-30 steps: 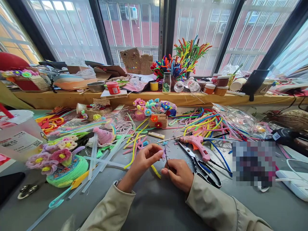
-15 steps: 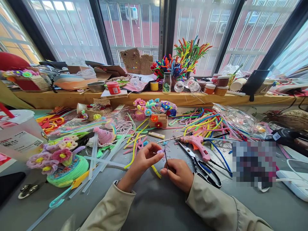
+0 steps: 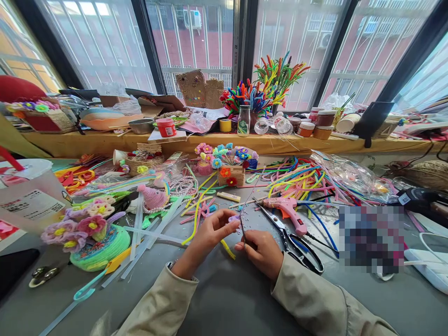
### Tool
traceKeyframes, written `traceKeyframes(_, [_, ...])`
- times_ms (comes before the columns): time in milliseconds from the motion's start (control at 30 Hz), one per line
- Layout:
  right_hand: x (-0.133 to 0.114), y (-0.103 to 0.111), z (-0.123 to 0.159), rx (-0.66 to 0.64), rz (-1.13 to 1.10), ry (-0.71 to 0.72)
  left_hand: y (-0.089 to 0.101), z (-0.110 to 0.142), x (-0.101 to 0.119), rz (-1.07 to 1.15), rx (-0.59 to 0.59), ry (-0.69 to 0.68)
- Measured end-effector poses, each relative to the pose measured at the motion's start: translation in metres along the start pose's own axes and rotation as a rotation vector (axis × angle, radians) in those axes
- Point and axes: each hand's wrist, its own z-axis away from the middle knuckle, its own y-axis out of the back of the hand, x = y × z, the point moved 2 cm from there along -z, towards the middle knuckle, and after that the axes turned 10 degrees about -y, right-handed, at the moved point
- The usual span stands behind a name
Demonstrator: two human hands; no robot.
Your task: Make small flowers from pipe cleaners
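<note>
Between the thumb and fingers of my left hand (image 3: pixel 217 229) is a small lilac fuzzy piece (image 3: pixel 234 218), which looks like bent pipe cleaner; most of it is hidden. My right hand (image 3: pixel 262 254) is closed around a thin dark tool with a narrow point, apparently small scissors (image 3: pixel 242 226), seen nearly edge-on. Its tip stands beside the lilac piece; I cannot tell whether they touch. Below the hands' gap lies the end of a yellow pipe cleaner (image 3: pixel 228 249). Large black-handled scissors (image 3: pixel 292 242) rest right of my right hand.
A pink glue gun (image 3: pixel 289 210) lies behind the large scissors, its cord running right. Loose pipe cleaners (image 3: pixel 297 179) are piled at the back. On the left are clear glue sticks (image 3: pixel 159 228), a fuzzy flower piece (image 3: pixel 93 242) and a drink cup (image 3: pixel 33 200).
The lilac piece was mostly hidden a second ago, rose into view above my left fingers, and now sits slightly lower. Both hands stay nearly in place; the whole view shifts slightly.
</note>
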Motion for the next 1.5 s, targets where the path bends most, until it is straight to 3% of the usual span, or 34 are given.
traceKeyframes(267, [-0.003,0.0,0.003,-0.079,-0.057,0.022,0.002,-0.002,-0.005,0.013,-0.034,-0.067])
traceKeyframes(667, [0.002,-0.002,-0.001,0.018,0.005,0.021,0.003,-0.002,-0.008,-0.016,-0.012,-0.18])
traceKeyframes(833, [-0.001,-0.001,0.002,-0.04,-0.028,0.027,0.004,-0.003,-0.013,-0.043,-0.03,-0.227])
traceKeyframes(933, [-0.001,-0.002,0.002,-0.057,-0.04,0.012,0.004,-0.003,-0.016,-0.065,-0.058,-0.234])
traceKeyframes(1233, [0.0,0.0,-0.001,0.014,-0.004,-0.021,0.005,-0.003,-0.012,-0.132,-0.002,-0.18])
traceKeyframes(1500, [-0.002,0.001,0.002,-0.026,0.008,-0.013,0.005,-0.003,-0.013,-0.113,-0.002,-0.137])
